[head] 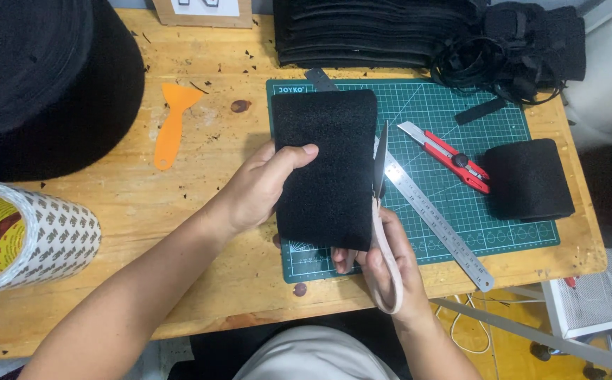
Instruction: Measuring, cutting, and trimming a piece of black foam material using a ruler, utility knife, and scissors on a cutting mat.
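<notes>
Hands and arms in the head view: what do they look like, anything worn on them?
Both are bare. The left hand and right hand wear no gloves, and no rings, watch or bracelet show. Both forearms are uncovered as far as the picture's bottom edge, with no sleeve in sight. The nails are short and unpainted. Light-coloured clothing shows below, between the arms.

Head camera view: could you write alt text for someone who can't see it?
Seen from above, a left hand holds a black fabric rectangle while the right hand works pale-handled scissors along its right edge, over a green cutting mat on a wooden table. Nearby lie a steel ruler, red utility knife, orange scraper and tape roll.
</notes>
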